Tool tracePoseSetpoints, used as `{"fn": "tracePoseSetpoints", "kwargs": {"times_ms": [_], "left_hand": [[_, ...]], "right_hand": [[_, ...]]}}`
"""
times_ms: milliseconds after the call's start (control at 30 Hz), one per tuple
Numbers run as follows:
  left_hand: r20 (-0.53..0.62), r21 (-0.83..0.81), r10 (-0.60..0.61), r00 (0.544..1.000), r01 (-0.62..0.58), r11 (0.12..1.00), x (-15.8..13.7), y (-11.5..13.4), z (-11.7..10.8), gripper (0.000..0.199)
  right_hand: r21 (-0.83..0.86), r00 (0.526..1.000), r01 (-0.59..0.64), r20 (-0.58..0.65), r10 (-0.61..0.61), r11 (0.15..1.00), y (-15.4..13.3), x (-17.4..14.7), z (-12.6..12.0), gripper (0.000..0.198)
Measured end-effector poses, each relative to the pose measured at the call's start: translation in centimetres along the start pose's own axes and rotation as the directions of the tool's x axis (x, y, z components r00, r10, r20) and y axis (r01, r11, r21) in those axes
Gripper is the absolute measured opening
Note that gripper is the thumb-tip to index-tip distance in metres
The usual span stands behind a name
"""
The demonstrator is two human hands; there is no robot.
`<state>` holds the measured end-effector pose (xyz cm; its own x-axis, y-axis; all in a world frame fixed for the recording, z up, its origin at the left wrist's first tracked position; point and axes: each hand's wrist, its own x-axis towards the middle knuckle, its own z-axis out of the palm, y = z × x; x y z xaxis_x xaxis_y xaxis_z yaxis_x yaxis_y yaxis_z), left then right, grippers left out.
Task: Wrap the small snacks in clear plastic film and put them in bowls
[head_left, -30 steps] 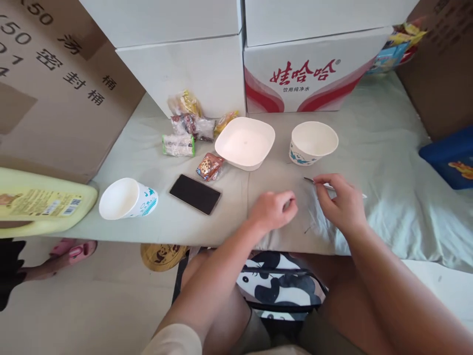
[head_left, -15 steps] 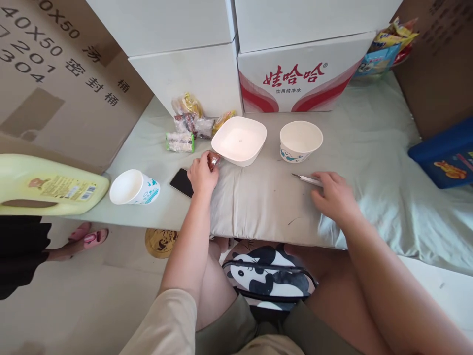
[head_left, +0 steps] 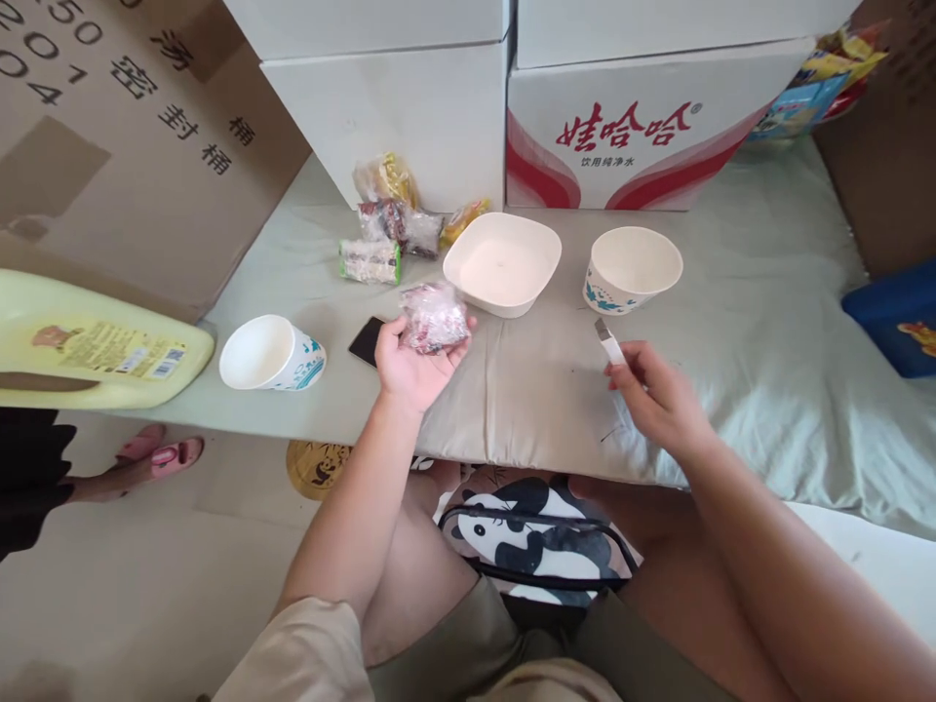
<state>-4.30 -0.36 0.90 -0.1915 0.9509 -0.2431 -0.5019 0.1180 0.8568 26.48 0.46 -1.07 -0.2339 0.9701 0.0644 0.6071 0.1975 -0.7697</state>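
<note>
Packet lifted from the worktop, craft knife now turned upward in the right hand

Since the earlier frame, the left hand (head_left: 413, 378) has raised a crinkled, clear-and-reddish plastic packet (head_left: 437, 317) off the worktop (head_left: 541, 390), which is covered in pale grey-green cloth. Its palm is turned up beneath the packet, thumb at one side and fingers curled at the other, holding it between them. The right hand (head_left: 662, 400) pinches a small white-handled knife (head_left: 611, 344) between thumb and fingers; its flat grey metal blade, which pointed leftward before, now points away from the person.

Just beyond the left hand and slightly to its right is a white, rounded-square shallow bowl (head_left: 502, 265). Beyond the right hand stands a white paper bowl with teal leaf print (head_left: 618, 298), near the blade. Left of the left hand, a black-screened flat phone (head_left: 364, 341) is partly hidden by it; farther left sits a white paper cup with teal print (head_left: 305, 365). Beyond the packet lies a clear, green-edged plastic packet (head_left: 370, 262), with other wrapped snacks (head_left: 422, 232) behind it.
</note>
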Motion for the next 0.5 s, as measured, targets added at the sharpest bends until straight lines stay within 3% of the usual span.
{"fn": "tracePoseSetpoints", "kwargs": {"times_ms": [133,233,367,500], "left_hand": [[0.106,0.081,-0.104,0.989,0.096,0.992,-0.3,-1.0,1.0,0.056],[0.174,0.234,-0.197,0.965,0.154,0.96,-0.3,-2.1,1.7,0.063],[0.22,0.359,-0.238,0.946,0.148,0.921,-0.8,-3.5,1.9,0.07],[0.229,0.392,-0.231,0.946,0.128,0.911,-1.3,-3.9,1.5,0.057]], "right_hand": [[0.212,1.0,0.023,0.015,-0.027,0.977,-3.5,0.6,3.0,0.015],[0.287,0.998,0.066,-0.04,-0.057,0.956,-5.1,1.5,4.2,0.029],[0.293,0.998,0.067,-0.028,-0.061,0.954,-5.3,2.3,5.2,0.047],[0.316,1.0,0.013,0.002,-0.014,0.949,-4.9,2.5,5.6,0.03]]}}
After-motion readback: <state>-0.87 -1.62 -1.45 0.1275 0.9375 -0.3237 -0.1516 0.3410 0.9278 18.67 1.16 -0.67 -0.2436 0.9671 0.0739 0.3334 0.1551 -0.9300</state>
